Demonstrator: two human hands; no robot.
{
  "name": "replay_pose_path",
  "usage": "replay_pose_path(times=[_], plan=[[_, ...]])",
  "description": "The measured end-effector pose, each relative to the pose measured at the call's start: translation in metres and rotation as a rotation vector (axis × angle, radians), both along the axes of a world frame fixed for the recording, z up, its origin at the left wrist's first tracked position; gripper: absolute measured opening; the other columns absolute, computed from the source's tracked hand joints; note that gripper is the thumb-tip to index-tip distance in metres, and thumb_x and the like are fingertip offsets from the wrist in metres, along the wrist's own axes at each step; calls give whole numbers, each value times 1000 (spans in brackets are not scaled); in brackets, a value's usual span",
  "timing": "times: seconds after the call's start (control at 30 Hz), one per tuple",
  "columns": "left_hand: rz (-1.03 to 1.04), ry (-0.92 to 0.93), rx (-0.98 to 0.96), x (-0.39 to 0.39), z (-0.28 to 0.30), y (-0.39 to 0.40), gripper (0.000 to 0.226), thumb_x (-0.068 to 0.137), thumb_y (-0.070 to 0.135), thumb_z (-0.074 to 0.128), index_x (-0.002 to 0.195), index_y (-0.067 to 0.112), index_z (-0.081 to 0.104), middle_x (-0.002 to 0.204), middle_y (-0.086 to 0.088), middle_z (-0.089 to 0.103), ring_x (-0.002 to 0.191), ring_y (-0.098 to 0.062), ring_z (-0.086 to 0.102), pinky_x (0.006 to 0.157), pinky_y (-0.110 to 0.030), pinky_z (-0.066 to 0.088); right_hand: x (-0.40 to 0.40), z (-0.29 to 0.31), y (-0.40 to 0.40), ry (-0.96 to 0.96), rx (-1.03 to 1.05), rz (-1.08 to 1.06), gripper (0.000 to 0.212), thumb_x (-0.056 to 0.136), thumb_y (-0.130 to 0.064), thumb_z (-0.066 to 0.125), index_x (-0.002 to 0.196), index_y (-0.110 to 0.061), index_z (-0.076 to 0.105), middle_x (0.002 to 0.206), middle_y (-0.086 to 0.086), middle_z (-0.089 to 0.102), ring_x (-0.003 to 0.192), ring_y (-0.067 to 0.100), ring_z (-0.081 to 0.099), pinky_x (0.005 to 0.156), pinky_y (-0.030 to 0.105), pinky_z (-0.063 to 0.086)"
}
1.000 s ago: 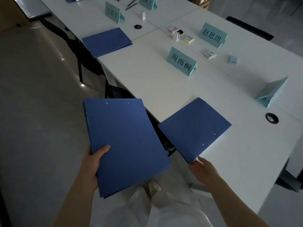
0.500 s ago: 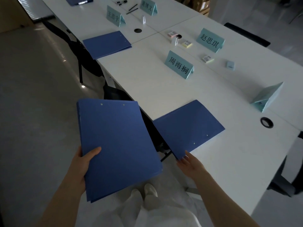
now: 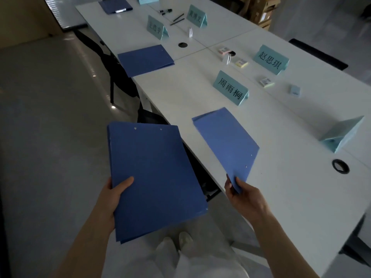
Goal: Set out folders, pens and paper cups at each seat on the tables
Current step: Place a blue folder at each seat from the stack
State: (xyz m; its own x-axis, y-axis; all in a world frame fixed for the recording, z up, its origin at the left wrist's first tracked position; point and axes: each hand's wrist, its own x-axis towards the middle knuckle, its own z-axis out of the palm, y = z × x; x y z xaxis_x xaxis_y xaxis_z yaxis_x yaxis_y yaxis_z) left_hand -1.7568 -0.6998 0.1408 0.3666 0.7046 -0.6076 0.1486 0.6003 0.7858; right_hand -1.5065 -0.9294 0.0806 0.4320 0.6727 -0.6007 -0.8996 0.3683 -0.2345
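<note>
My left hand grips a stack of blue folders by its near left edge, held over the floor beside the white table. My right hand pinches the near corner of a single blue folder that lies at the table's front edge, in front of a teal name card. Another blue folder lies flat at the seat farther left, and one more sits at the far end. Pens lie near the far name cards. No paper cups are in view.
More teal name cards stand along the table. Small sticky-note pads and white clips lie mid-table. Cable holes pierce the top. Dark chairs are tucked under the left side; cardboard boxes stand at the back.
My right hand now pinches the near corner of the single folder and has turned it more lengthwise on the table. The view has swung to show more of the far table.
</note>
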Motion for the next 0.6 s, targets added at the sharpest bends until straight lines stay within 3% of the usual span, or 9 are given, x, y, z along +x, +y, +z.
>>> replay_pose_path(times=[0.13, 0.23, 0.33, 0.4, 0.47, 0.53, 0.6], plan=[[25, -16, 15, 6, 2, 1, 24, 88, 26, 67, 111, 28, 60, 110, -4, 69, 96, -29, 68, 71, -41, 54, -7, 17, 8, -240, -80, 335, 76, 30, -9, 94, 98, -6, 60, 81, 10, 65, 65, 20, 63, 56, 30, 54], [49, -34, 18, 8, 5, 0, 33, 89, 33, 64, 121, 25, 58, 111, -3, 69, 96, -28, 68, 70, -40, 55, -4, 24, 14, -419, -131, 567, 85, 40, -14, 92, 116, 1, 57, 98, 17, 67, 77, 28, 66, 59, 35, 53], [88, -24, 4, 4, 4, -1, 44, 85, 40, 66, 126, 25, 56, 113, -4, 69, 97, -29, 69, 70, -41, 57, 0, 35, 19, -550, -181, 755, 64, 66, -7, 74, 126, 0, 54, 123, 18, 64, 106, 38, 64, 87, 48, 53], [132, -10, 7, -1, 3, 0, 45, 86, 40, 66, 127, 25, 54, 113, -3, 68, 96, -29, 68, 68, -40, 56, 3, 42, 25, -636, -199, 877, 55, 73, -6, 65, 127, -4, 55, 124, 15, 65, 110, 35, 63, 90, 47, 53], [168, 2, 4, -8, 0, 1, 48, 84, 39, 67, 128, 25, 53, 115, -2, 67, 97, -29, 67, 68, -40, 55, 2, 46, 35, -719, -198, 980, 52, 74, -7, 64, 125, -7, 57, 122, 13, 66, 107, 30, 66, 85, 41, 56], [190, 16, -2, -16, -2, 3, 56, 79, 40, 71, 129, 25, 52, 116, -2, 66, 98, -30, 67, 70, -42, 55, -4, 48, 50, -809, -215, 1079, 49, 75, -11, 65, 124, -11, 59, 121, 10, 67, 109, 30, 65, 90, 45, 52], [210, 32, -16, -25, -4, 8, 57, 76, 38, 74, 128, 25, 53, 117, -4, 66, 98, -32, 67, 73, -45, 56, -14, 48, 70, -923, -252, 1160, 45, 76, -15, 65, 121, -16, 60, 118, 4, 69, 108, 23, 66, 92, 39, 53]])
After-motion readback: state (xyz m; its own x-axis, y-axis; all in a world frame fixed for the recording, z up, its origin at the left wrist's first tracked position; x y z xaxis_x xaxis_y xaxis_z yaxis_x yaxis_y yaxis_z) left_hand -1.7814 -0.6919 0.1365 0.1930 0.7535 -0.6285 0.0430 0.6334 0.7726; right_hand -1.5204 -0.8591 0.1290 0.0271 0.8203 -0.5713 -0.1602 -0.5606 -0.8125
